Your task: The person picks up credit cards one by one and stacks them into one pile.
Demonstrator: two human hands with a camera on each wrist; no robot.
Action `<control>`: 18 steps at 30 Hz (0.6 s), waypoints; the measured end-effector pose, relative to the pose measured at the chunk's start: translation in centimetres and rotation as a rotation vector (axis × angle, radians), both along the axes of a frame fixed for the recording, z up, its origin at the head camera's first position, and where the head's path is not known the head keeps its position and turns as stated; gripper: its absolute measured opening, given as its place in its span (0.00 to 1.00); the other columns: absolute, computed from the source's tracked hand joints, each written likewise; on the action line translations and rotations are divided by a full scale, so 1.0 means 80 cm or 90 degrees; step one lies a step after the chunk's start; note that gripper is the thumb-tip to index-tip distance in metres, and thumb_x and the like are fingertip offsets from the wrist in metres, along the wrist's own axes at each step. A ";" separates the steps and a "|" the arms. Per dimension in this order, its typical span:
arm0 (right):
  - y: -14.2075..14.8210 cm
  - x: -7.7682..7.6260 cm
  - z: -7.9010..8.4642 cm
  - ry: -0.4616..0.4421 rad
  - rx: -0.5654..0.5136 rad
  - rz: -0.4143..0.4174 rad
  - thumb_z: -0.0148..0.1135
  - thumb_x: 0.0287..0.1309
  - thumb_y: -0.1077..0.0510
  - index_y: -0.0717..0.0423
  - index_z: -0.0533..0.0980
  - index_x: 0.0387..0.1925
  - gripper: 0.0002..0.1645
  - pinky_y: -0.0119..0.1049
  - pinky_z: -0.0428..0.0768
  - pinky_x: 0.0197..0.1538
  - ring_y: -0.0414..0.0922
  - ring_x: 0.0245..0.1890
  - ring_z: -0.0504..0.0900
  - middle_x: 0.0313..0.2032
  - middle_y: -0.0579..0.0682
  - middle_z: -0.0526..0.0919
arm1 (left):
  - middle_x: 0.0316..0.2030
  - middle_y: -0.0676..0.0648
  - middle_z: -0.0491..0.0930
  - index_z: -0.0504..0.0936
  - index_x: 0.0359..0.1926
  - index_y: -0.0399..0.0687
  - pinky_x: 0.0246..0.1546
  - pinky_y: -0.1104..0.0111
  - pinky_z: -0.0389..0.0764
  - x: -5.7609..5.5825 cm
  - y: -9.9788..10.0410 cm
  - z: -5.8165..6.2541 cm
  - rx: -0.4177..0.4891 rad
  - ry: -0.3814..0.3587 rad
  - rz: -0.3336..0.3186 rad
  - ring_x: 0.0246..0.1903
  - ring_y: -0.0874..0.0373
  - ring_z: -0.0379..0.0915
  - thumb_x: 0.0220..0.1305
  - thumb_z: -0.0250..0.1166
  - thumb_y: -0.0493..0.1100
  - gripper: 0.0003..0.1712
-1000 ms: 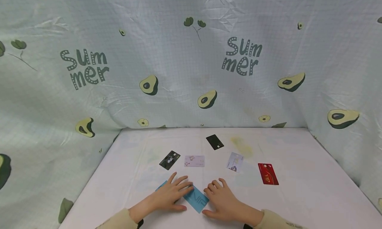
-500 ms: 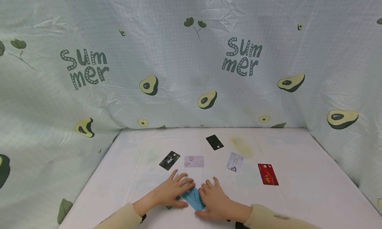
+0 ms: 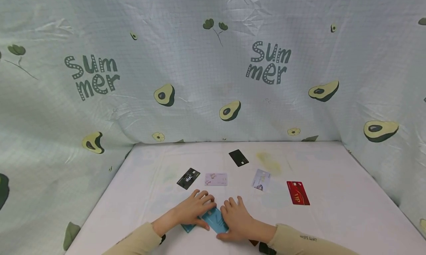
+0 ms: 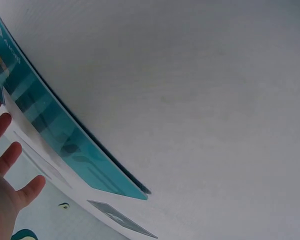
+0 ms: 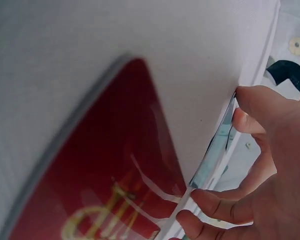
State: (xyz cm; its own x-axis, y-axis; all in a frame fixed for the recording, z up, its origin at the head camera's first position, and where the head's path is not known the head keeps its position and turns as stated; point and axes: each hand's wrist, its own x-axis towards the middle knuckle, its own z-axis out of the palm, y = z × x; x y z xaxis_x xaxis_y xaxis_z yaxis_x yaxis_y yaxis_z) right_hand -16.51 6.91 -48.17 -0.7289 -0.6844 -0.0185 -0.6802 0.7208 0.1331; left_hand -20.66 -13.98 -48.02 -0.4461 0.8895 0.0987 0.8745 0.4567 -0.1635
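A light blue card [image 3: 215, 222] lies on the white table between my two hands. My left hand [image 3: 191, 208] reaches over its left end, fingertips at its upper edge. Spread fingers show in the left wrist view. Beneath that palm lies a teal card [image 4: 55, 120], partly hidden in the head view. My right hand [image 3: 240, 222] holds the light blue card at its right side, the thumb at the near corner and the fingers at the far edge. Under my right wrist a dark red card [image 5: 115, 160] with gold lettering lies on the table, mostly hidden from the head view.
Farther back lie a black Vip card [image 3: 188, 179], a pale pink card [image 3: 216, 179], a plain black card [image 3: 238, 157] and a pale lilac card [image 3: 261, 180]. A red VIP card [image 3: 298, 193] lies to the right. A printed curtain [image 3: 196, 63] encloses the table's back and sides.
My right hand has shifted left, up against the light blue card, which has slid slightly left. My left fingers have drawn in, and more of the teal card shows beneath that hand.
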 end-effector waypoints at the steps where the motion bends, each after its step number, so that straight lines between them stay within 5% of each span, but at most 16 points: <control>1: 0.000 -0.001 0.000 -0.005 0.001 -0.005 0.45 0.41 0.21 0.55 0.69 0.43 0.45 0.55 0.64 0.48 0.48 0.43 0.67 0.38 0.51 0.71 | 0.49 0.54 0.69 0.68 0.54 0.55 0.49 0.57 0.65 -0.001 0.000 0.000 -0.001 -0.006 0.001 0.49 0.58 0.61 0.46 0.52 0.73 0.39; 18: 0.000 -0.006 -0.002 -0.030 -0.008 -0.014 0.47 0.39 0.20 0.56 0.68 0.41 0.46 0.46 0.65 0.38 0.47 0.39 0.64 0.34 0.50 0.68 | 0.48 0.54 0.67 0.68 0.51 0.56 0.46 0.66 0.64 -0.006 0.006 0.002 0.000 -0.054 0.007 0.46 0.60 0.60 0.41 0.56 0.73 0.39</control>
State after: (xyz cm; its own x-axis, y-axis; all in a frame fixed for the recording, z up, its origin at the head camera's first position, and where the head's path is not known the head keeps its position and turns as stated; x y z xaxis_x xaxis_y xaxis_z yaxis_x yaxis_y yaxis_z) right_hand -17.01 6.92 -48.36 -0.7427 -0.6681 -0.0443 -0.6690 0.7376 0.0917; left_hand -21.10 -13.51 -47.87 -0.4629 0.8844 0.0605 0.8800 0.4667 -0.0888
